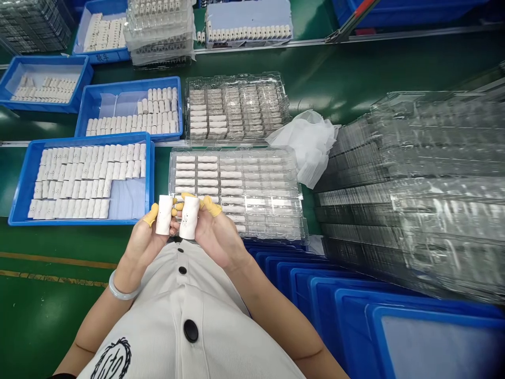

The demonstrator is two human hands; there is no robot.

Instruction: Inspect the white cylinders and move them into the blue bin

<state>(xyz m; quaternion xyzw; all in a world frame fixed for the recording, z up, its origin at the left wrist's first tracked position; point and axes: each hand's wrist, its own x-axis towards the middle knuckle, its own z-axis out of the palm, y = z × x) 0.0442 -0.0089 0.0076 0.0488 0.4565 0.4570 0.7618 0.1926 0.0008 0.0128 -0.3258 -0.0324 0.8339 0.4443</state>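
Before my shirt front [158, 310], my left fingers [151, 215] pinch one white cylinder [163, 215], my right fingers [213, 207] another white cylinder [190, 210], its dark marking [185, 220] too small to read. Handwritten characters [103, 57] on rear blue tray [120, 55]: illegible. Shirt emblem [112, 361]: partly cut off.

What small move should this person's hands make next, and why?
Perhaps turn the plainer piece in the left hand slightly: its visible side looks nearly blank, while the marked piece in the right hand shows dark marks. Both are held side by side, so turning could reveal whether they match.
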